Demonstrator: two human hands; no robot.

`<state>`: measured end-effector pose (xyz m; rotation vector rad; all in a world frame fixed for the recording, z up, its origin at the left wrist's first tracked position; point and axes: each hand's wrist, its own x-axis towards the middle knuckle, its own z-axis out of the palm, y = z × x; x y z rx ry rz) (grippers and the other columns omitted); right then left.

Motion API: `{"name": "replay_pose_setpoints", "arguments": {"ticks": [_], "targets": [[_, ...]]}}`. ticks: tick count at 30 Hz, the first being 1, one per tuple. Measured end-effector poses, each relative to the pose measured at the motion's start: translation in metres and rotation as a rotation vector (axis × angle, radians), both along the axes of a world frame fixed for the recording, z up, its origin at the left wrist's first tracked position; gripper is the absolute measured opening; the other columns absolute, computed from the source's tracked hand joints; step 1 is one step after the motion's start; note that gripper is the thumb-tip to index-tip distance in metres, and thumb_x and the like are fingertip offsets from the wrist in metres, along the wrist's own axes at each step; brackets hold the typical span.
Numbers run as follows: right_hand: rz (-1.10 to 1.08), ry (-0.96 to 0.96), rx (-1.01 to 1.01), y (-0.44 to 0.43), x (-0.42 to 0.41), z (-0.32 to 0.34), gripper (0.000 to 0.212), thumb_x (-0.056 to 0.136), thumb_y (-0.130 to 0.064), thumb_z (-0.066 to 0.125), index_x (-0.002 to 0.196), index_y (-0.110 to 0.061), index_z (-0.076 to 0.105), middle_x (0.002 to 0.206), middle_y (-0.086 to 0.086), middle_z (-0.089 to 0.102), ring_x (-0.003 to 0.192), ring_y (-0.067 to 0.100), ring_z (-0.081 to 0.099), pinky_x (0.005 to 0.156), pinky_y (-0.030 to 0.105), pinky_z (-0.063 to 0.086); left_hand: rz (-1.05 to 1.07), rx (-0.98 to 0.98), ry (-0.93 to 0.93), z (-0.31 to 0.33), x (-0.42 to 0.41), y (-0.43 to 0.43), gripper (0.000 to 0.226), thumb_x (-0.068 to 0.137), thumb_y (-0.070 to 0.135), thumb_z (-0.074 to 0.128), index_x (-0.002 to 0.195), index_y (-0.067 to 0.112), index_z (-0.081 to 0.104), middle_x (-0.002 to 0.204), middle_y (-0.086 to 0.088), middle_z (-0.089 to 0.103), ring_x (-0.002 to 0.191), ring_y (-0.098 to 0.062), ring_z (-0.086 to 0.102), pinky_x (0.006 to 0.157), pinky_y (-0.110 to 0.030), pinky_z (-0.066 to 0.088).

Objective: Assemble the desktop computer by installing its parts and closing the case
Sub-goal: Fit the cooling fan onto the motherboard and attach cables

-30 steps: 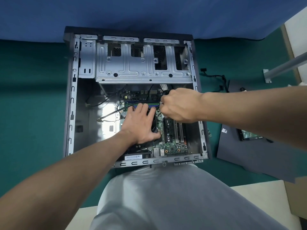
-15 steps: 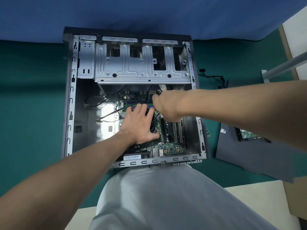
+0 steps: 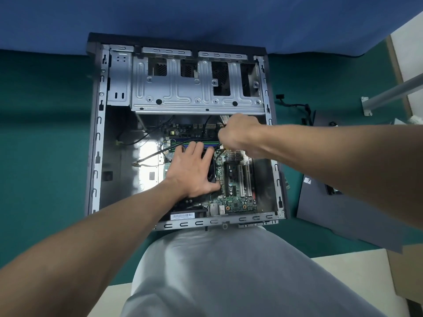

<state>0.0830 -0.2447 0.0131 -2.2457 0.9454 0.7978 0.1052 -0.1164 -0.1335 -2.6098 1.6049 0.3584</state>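
I'm mid-install inside the open grey steel computer case [image 3: 100, 133]. My left hand [image 3: 194, 172] lies flat, fingers spread, pressing the black square cooler [image 3: 211, 171] on the green motherboard [image 3: 238, 202]. Just beyond its fingertips my right hand [image 3: 238, 136] is curled; what it pinches I cannot tell. It has crept farther from me. Next probably needs a square, firm plug-in.

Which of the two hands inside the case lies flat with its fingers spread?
The left hand: it lies flat, fingers spread, over the motherboard, while the right hand has curled fingers.
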Motion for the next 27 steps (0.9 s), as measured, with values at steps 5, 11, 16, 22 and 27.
{"name": "replay_pose_setpoints", "arguments": {"ticks": [5,11,16,22,27], "targets": [[0.563,0.121,-0.151,0.004,0.002,0.013,0.015,0.095,-0.012,0.046,0.084,-0.004,0.05,0.071,0.004,0.045,0.065,0.021,0.046,0.043,0.026,0.036,-0.006,0.009,-0.006,0.001,0.001,0.0,0.094,0.063,0.083,0.023,0.127,0.014,0.035,0.115,-0.01,0.043,0.105,-0.027,0.038,0.085,-0.047,0.034],[1.588,-0.043,-0.578,0.008,-0.009,0.015,0.023,0.099,-0.014,0.036,0.081,-0.012,0.05,0.083,0.007,0.06,0.074,0.029,0.059,0.057,0.034,0.041,0.003,0.014,0.016,0.001,0.001,0.0,0.096,0.063,0.082,0.026,0.126,0.011,0.042,0.116,-0.01,0.046,0.104,-0.026,0.04,0.086,-0.048,0.035],[1.514,-0.028,-0.455,0.003,-0.008,0.007,0.033,0.098,-0.013,0.034,0.065,-0.014,0.028,0.063,0.004,0.034,0.065,0.025,0.047,0.056,0.034,0.04,-0.003,0.011,0.011,0.0,0.0,-0.001,0.094,0.063,0.082,0.026,0.124,0.012,0.042,0.112,-0.009,0.046,0.102,-0.025,0.04,0.085,-0.048,0.035],[0.495,0.091,-0.276,0.023,0.005,-0.002,0.012,0.09,-0.006,0.047,0.081,-0.01,0.04,0.086,0.008,0.041,0.08,0.028,0.042,0.057,0.032,0.038,-0.005,0.019,0.007,0.0,0.0,-0.001,0.096,0.063,0.082,0.023,0.129,0.013,0.04,0.122,-0.011,0.047,0.108,-0.027,0.039,0.087,-0.048,0.033],[0.38,0.15,-0.076,0.006,0.019,0.008,0.034,0.096,-0.01,0.045,0.065,-0.015,0.036,0.067,0.001,0.038,0.062,0.019,0.041,0.049,0.022,0.031,-0.005,0.006,-0.003,0.001,0.0,0.0,0.098,0.063,0.085,0.025,0.131,0.015,0.031,0.119,-0.011,0.043,0.109,-0.028,0.039,0.088,-0.049,0.035]]}}
